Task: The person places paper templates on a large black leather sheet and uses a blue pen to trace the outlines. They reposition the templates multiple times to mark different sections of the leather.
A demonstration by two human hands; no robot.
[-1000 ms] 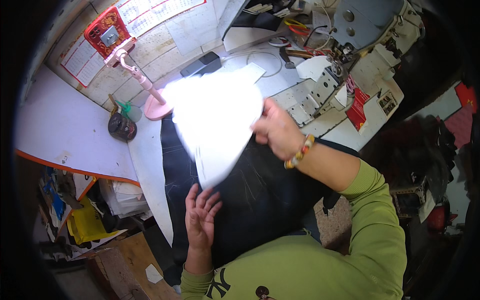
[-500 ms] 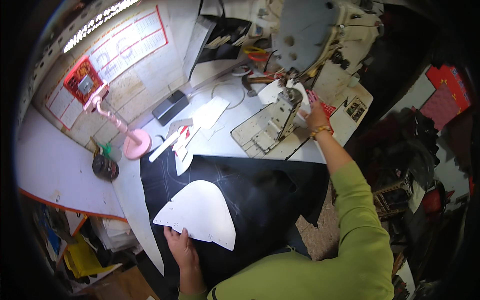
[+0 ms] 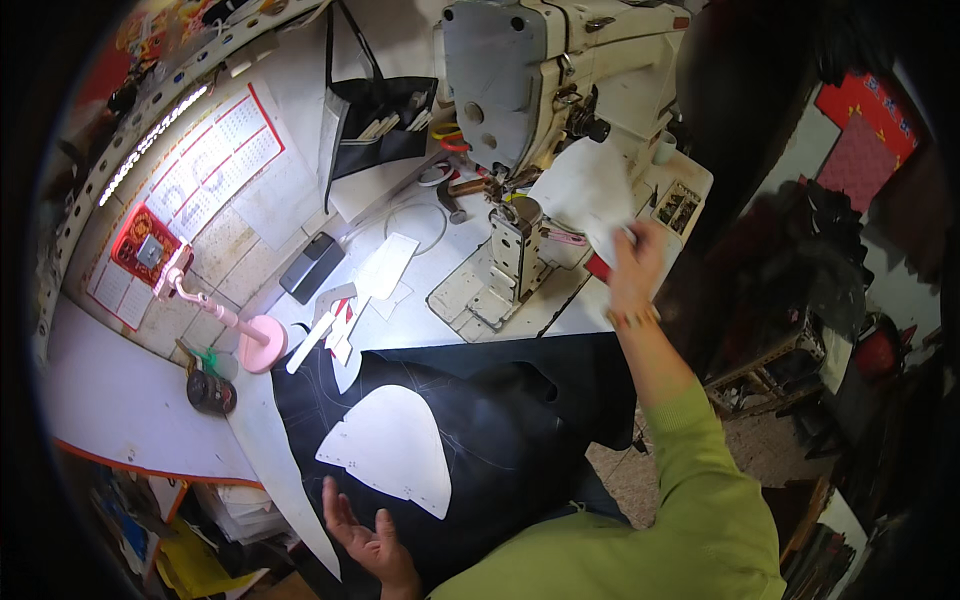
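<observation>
My right hand (image 3: 637,268) is closed on the edge of a white pattern piece (image 3: 585,190), lifted beside the sewing machine (image 3: 495,90). Part of a small red thing (image 3: 597,268) shows just below that piece. At the lower left my left hand (image 3: 368,540) is open, palm turned up and fingers spread, with nothing in it. Just beyond its fingertips a second white pattern piece (image 3: 390,450), rounded at the top, lies flat on a large sheet of black leather-like material (image 3: 500,430).
A pink stand (image 3: 262,343), a dark phone-like box (image 3: 311,267) and white paper strips (image 3: 388,265) are on the table's left side. A hammer (image 3: 455,200) lies behind the machine's post (image 3: 513,250). A small parts tray (image 3: 678,207) sits at the right.
My right hand has raised a white pattern piece beside the machine. My left hand has let go of the other piece and opened. The whole view has shifted.
</observation>
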